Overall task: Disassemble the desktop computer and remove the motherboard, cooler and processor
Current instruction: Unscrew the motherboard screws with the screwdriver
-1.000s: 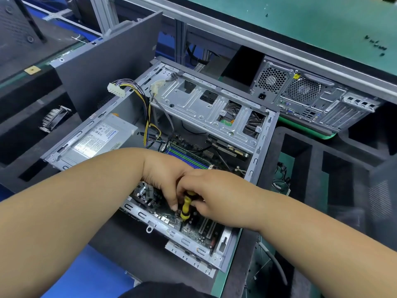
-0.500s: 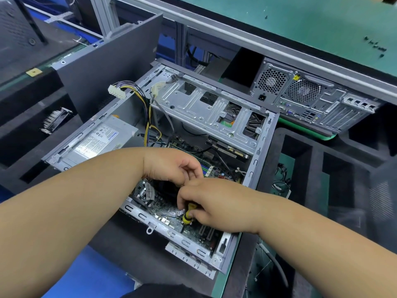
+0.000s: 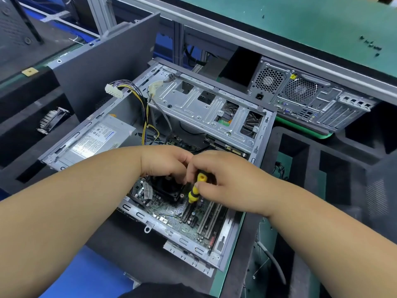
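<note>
An open grey desktop case [image 3: 261,134] lies on its side in front of me. Its green motherboard [image 3: 171,214] shows at the near end, with a black cooler [image 3: 166,189] mounted on it. My right hand [image 3: 223,179] grips a yellow-and-black screwdriver [image 3: 195,189], tip down at the cooler's right corner. My left hand [image 3: 165,161] reaches over the cooler with curled fingers that meet the screwdriver's top; what they hold is hidden. The processor is out of sight.
A silver power supply [image 3: 94,140] and its yellow-black cable bundle [image 3: 146,117] fill the case's left side; a metal drive cage [image 3: 204,112] spans the far end. A second desktop case [image 3: 307,100] lies at the back right. Black foam trays [image 3: 343,168] surround the work.
Both hands and the screwdriver rose and shifted toward the far side of the board. The cooler and the expansion slots near the case edge are now uncovered.
</note>
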A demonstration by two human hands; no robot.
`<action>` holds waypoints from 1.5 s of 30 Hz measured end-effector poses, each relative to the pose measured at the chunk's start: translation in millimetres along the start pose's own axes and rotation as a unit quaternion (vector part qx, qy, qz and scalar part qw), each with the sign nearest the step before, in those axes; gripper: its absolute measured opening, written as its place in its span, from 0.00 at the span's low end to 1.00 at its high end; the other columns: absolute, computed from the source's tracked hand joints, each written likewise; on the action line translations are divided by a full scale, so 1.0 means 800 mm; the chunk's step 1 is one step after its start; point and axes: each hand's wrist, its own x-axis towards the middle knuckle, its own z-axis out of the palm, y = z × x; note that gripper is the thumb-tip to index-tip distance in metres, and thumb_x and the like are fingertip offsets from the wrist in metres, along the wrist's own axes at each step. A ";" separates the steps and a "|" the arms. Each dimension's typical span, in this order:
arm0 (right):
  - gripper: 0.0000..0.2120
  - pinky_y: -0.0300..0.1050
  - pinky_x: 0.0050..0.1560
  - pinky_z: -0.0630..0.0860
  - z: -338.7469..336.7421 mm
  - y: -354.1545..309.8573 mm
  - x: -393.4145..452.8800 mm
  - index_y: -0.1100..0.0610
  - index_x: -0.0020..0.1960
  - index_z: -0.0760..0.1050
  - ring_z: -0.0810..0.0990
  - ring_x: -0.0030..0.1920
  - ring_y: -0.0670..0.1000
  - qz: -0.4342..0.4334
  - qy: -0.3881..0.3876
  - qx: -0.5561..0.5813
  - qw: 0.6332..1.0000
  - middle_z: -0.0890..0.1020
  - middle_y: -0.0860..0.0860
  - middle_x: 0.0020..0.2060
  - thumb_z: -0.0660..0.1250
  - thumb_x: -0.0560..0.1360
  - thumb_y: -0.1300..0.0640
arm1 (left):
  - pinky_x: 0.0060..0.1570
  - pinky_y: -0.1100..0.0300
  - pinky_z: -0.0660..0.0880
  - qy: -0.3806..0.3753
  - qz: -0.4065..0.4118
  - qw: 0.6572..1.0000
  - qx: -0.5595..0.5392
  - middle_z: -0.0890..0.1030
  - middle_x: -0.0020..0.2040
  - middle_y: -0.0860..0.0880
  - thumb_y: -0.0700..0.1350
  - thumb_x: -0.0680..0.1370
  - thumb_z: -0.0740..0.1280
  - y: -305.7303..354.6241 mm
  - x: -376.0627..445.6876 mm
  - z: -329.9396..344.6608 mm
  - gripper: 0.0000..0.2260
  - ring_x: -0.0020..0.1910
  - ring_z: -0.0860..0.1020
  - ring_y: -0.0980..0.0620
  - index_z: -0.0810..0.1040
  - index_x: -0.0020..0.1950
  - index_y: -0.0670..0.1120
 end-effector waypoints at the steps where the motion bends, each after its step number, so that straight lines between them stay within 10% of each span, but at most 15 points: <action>1: 0.08 0.44 0.51 0.70 0.001 -0.001 0.001 0.52 0.52 0.78 0.74 0.47 0.47 0.001 -0.008 -0.010 1.000 0.77 0.47 0.46 0.68 0.74 0.59 | 0.33 0.67 0.68 0.003 0.001 1.000 -0.006 0.77 0.32 0.55 0.40 0.64 0.65 0.001 -0.001 0.001 0.08 0.30 0.72 0.60 0.79 0.40 0.48; 26: 0.08 0.48 0.51 0.73 0.034 -0.003 0.012 0.53 0.53 0.79 0.73 0.47 0.47 -0.009 -0.106 -0.038 0.994 0.76 0.46 0.48 0.68 0.74 0.57 | 0.36 0.61 0.66 0.006 -0.023 0.999 0.021 0.76 0.43 0.42 0.32 0.76 0.61 -0.003 0.007 0.002 0.10 0.33 0.70 0.55 0.79 0.53 0.38; 34: 0.06 0.41 0.42 0.72 -0.022 -0.006 -0.001 0.49 0.44 0.78 0.75 0.40 0.44 0.029 0.058 0.022 0.998 0.78 0.45 0.39 0.68 0.69 0.59 | 0.37 0.59 0.71 0.043 0.019 0.998 -0.048 0.82 0.33 0.53 0.32 0.75 0.63 -0.006 0.003 0.000 0.16 0.33 0.78 0.57 0.80 0.36 0.51; 45: 0.08 0.34 0.30 0.67 -0.079 -0.010 -0.026 0.50 0.41 0.79 0.69 0.29 0.43 0.118 0.296 0.086 0.944 0.75 0.45 0.30 0.68 0.69 0.63 | 0.46 0.60 0.78 -0.051 0.069 0.977 -0.197 0.83 0.50 0.40 0.57 0.82 0.52 -0.003 -0.001 -0.005 0.24 0.45 0.81 0.48 0.78 0.60 0.40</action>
